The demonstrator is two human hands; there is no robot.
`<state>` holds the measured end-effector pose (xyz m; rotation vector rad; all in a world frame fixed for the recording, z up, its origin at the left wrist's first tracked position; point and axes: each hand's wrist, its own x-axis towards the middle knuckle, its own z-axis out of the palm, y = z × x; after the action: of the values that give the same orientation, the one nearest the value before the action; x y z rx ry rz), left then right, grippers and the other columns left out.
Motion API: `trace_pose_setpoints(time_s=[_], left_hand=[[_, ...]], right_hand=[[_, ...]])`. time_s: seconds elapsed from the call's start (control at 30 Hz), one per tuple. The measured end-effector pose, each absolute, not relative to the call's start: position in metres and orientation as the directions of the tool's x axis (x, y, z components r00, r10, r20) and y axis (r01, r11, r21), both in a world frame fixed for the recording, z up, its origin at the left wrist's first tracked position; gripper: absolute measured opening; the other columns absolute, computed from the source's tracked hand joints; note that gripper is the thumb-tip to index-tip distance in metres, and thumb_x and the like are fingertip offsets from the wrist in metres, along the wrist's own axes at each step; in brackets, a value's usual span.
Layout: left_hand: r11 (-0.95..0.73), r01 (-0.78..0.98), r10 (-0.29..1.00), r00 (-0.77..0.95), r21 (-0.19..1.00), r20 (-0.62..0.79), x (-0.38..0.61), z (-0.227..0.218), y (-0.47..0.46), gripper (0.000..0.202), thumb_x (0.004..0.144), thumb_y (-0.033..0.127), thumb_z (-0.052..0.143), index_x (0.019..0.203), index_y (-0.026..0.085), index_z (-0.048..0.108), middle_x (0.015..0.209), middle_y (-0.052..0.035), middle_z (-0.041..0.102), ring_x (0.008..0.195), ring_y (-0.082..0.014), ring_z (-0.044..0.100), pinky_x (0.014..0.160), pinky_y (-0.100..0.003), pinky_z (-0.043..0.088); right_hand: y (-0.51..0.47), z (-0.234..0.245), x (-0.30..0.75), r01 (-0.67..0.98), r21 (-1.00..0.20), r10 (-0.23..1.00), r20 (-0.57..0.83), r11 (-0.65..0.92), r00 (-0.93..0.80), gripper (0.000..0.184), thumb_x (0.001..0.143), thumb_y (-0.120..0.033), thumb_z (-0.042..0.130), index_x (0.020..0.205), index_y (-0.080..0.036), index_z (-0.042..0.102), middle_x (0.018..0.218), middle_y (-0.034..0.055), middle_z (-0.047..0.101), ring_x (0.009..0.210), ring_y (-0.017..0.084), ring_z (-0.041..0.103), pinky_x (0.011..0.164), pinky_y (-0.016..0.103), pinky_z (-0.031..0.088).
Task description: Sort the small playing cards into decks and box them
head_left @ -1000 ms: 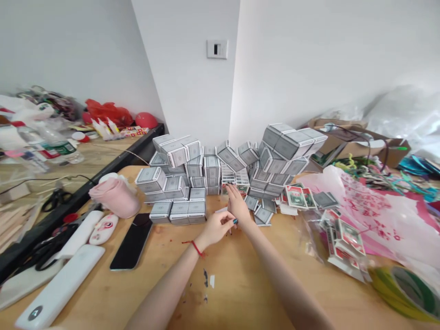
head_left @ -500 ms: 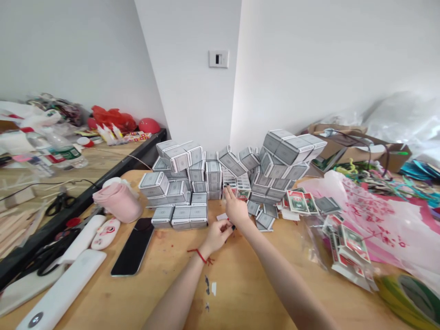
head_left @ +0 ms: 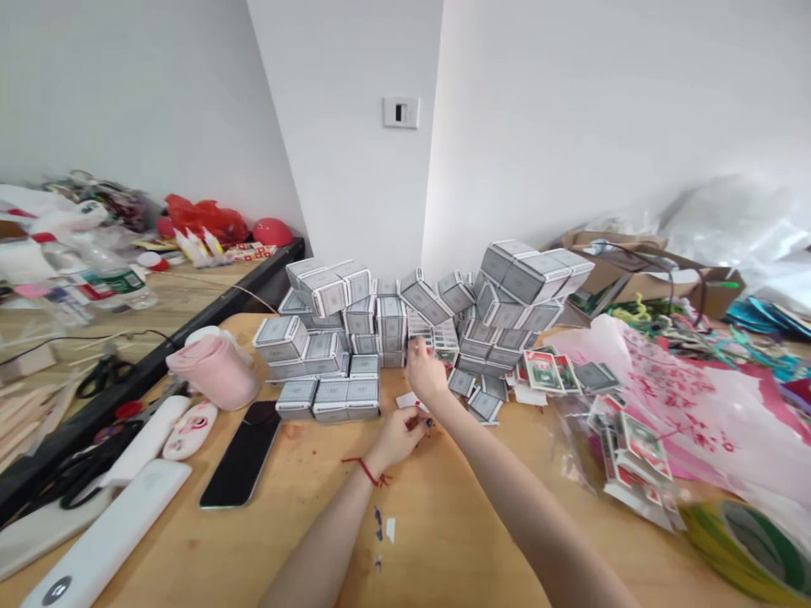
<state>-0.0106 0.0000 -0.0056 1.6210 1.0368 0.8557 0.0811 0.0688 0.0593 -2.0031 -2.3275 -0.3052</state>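
A heap of small grey-and-white boxes (head_left: 355, 333) stands at the back of the wooden table (head_left: 443, 540), against the wall corner. My right hand (head_left: 426, 376) reaches into the gap in the middle of the heap, its fingers at a small red-and-green box (head_left: 437, 340); its grip is hidden from here. My left hand (head_left: 399, 435) rests on the table just behind it, fingers curled in a pinch on something small I cannot make out, next to a white scrap (head_left: 407, 399). A red string circles my left wrist.
A black phone (head_left: 242, 453), a pink roll (head_left: 215, 369) and white oblong cases (head_left: 105, 540) lie at the left. Flat red-and-green cards in plastic bags (head_left: 634, 447), a pink bag (head_left: 690, 397) and a green tape roll (head_left: 753, 540) crowd the right. Scissors (head_left: 105, 371) lie on the neighbouring table.
My right hand has moved a little further into the heap toward the red-and-green box. My left hand has stayed close behind it with its fingers curled.
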Motion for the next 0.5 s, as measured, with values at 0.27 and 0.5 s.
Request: trace_pose_setpoints(time_s=[0.27,0.5], left_hand=[[-0.147,0.197,0.917,0.393,0.969,0.060,-0.012,-0.008,0.001,0.017,0.073,0.026,0.052,0.074,0.011,0.059,0.059,-0.0003,0.056,0.048,-0.0075,0.044,0.047,-0.019,0.032],[-0.171,0.180,0.941,0.321,0.969,0.106,-0.015,-0.004,0.007,0.017,0.076,0.025,0.048,0.070,0.012,0.057,0.057,0.0010,0.053,0.049,-0.0082,0.046,0.049,-0.020,0.037]], right_hand=[[0.056,0.067,0.092,0.968,0.139,0.963,0.142,0.209,-0.228,0.041,0.082,-0.010,0.026,0.121,-0.014,0.037,0.128,0.0209,0.038,0.070,0.016,0.061,0.055,0.027,0.045],[0.048,0.060,0.104,0.970,0.041,0.954,0.172,0.241,-0.244,0.023,0.083,-0.012,0.032,0.097,-0.020,0.050,0.092,0.0079,0.060,0.068,0.015,0.059,0.054,0.022,0.038]])
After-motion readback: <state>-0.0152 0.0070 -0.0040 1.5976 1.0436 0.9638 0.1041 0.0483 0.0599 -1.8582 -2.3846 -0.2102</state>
